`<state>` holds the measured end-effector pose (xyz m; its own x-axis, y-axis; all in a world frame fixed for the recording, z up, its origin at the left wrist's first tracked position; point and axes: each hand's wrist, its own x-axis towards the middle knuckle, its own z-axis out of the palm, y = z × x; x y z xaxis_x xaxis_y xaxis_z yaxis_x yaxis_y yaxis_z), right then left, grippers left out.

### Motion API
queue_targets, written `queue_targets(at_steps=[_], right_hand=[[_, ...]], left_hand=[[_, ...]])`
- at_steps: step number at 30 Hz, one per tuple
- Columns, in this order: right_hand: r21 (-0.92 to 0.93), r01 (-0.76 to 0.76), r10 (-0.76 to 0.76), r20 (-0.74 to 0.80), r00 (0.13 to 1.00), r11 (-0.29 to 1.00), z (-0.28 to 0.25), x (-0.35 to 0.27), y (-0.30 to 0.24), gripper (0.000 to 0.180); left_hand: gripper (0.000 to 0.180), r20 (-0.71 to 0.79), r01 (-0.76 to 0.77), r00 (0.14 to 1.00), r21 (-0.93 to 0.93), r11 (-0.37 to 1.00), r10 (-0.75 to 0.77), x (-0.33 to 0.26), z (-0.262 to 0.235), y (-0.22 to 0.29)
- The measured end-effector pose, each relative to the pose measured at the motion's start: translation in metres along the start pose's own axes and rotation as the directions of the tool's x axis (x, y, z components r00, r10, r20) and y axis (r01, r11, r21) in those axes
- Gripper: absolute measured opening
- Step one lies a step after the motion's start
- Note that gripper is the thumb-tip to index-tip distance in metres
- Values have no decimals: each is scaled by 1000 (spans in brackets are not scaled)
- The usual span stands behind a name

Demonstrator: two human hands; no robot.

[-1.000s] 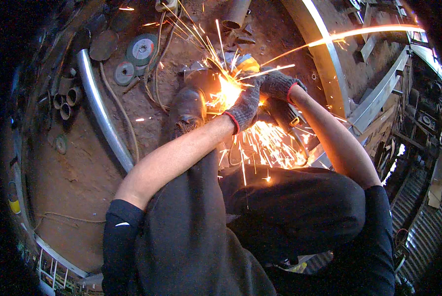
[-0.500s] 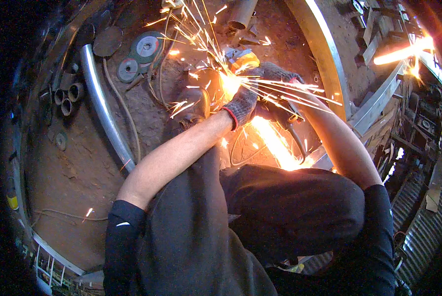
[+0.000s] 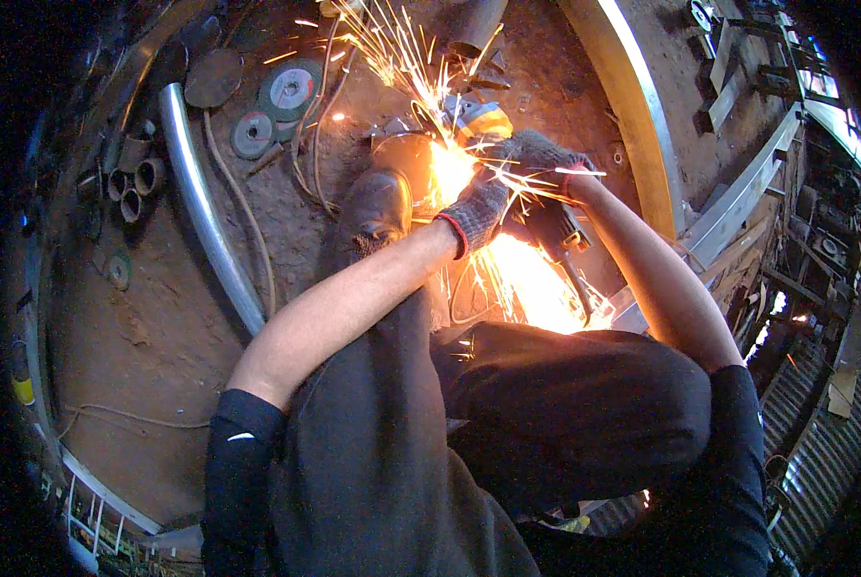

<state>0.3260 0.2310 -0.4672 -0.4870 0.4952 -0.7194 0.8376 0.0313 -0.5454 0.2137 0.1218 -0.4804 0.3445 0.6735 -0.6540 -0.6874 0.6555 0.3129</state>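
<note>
1. Right hand [image 3: 546, 159], in a dark knitted glove: fingers clamped around the body of the power tool [image 3: 486, 123].
2. Left hand [image 3: 481, 207], gloved alike: fingers curled just beside the tool; glare and sparks [image 3: 536, 284] conceal their tips, so how far apart they are, and what they grip, cannot be told.
3. The tool, yellow and grey at its head, lies between the person's hands and ahead of the bent knee.
4. A dark boot [image 3: 378, 207] stands just left of the glare.
5. Left on the ground [image 3: 142, 385]: two round discs [image 3: 253, 135], a curved shiny tube [image 3: 200, 202] and a cluster of hollow pipes [image 3: 149, 178].
6. Right: a broad curved metal bar [image 3: 633, 106].
</note>
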Motion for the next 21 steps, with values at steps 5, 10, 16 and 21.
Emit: queue_targets(at_steps=[5,10,16,21], right_hand=[[-382,175,-176,34,984,907,0,-1,-3,40],[-329,177,-198,-30,980,928,2,-1,11,40],[-265,120,-130,-22,991,957,6,11,34,41],[5,-34,34,20,999,999,5,5,14,45]], left_hand=[[79,210,-110,973,53,993,97,-12,1,5],[76,40,-128,992,220,967,122,-26,8,8],[73,57,54,997,-42,998,-52,-10,2,9],[77,2,-27,1000,106,994,27,-17,7,1]])
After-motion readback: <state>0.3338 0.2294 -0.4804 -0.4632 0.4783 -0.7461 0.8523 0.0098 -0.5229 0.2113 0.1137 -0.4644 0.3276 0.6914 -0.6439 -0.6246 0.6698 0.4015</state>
